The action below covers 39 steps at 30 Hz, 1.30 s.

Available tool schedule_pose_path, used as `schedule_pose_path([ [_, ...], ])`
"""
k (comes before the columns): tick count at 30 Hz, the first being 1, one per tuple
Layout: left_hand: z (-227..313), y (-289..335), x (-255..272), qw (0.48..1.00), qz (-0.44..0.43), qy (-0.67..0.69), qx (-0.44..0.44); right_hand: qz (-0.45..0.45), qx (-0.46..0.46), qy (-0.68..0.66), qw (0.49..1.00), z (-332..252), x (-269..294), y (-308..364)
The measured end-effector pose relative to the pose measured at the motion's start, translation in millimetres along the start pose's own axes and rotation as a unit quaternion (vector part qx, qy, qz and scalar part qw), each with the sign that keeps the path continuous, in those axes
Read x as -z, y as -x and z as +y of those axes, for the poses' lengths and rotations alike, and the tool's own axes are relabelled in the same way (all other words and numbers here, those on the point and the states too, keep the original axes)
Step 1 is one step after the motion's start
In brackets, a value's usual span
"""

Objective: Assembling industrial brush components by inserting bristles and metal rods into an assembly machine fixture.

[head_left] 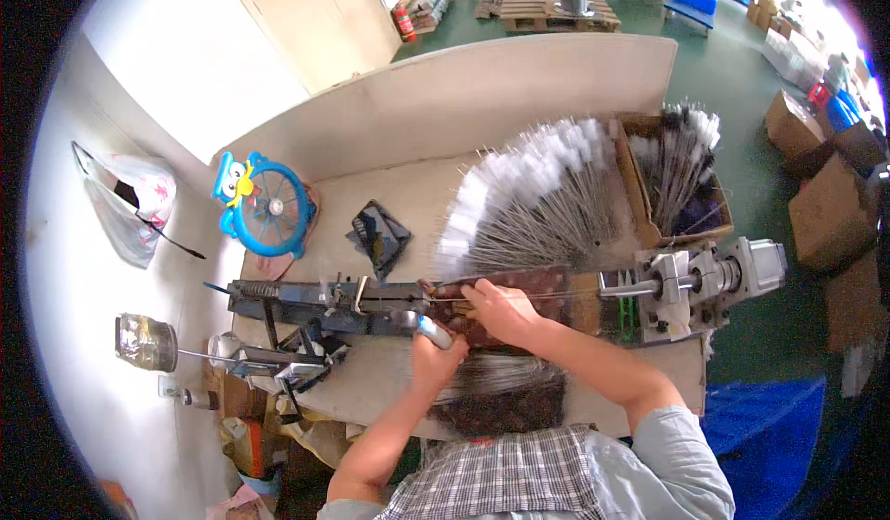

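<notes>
My left hand (436, 362) is wrapped round the pale blue and white handle (434, 332) of a tool or lever with a dark end. I cannot tell whether it is joined to the long dark bench machine (297, 305). A little to the right, my right hand (501, 310) has its fingers closed over a thin metal wire (547, 296) lying along the machine's line. Dark red cloth (519, 335) lies under this hand. At the wire's right end stands a metal spindle unit (691, 284). A bundle of thin wires (501, 376) rests on dark cloth near my body.
Many white-bristled wire brushes (528, 196) fan out behind the machine. Beside them a cardboard box (640, 186) holds darker brushes. A blue fan (275, 207) and a black plastic packet (380, 239) sit at the back left. A plastic bag (134, 205) hangs on the left wall.
</notes>
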<state>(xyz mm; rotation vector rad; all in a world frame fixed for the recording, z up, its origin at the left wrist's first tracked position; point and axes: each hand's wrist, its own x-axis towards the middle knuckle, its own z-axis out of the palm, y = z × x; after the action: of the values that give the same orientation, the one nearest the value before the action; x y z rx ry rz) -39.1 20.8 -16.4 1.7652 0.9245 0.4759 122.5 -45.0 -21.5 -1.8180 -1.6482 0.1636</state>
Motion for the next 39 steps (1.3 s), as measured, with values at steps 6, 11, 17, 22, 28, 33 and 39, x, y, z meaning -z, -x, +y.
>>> schedule_pose_path([
  [6,-29.8,13.7,37.7,0.998,0.045,-0.034,0.020,-0.048,0.071,-0.045,0.995,-2.8,3.1,17.1],
  [11,-95.5,39.8,112.3,0.888,0.202,0.370,0.180,-0.099,0.122,-0.049,0.986,-0.3,19.5,18.9],
  [17,-103.3,47.7,146.8,0.819,0.264,0.474,0.186,-0.104,0.040,-0.109,0.988,-19.3,30.5,9.8],
  [22,-117.4,44.4,143.9,0.790,0.291,0.510,0.174,-0.133,0.040,-0.092,0.986,-28.3,45.0,9.7],
  [28,-80.6,38.7,94.1,0.850,0.279,0.435,0.097,-0.041,0.046,-0.063,0.996,-37.0,90.2,-0.7],
  [33,25.4,29.0,-6.7,0.902,0.045,0.426,0.062,0.004,-0.065,-0.115,0.991,-14.8,98.8,-3.6],
  [39,33.5,-2.9,-50.6,0.911,-0.001,0.411,0.037,-0.011,-0.075,-0.128,0.989,-6.0,110.6,12.7],
])
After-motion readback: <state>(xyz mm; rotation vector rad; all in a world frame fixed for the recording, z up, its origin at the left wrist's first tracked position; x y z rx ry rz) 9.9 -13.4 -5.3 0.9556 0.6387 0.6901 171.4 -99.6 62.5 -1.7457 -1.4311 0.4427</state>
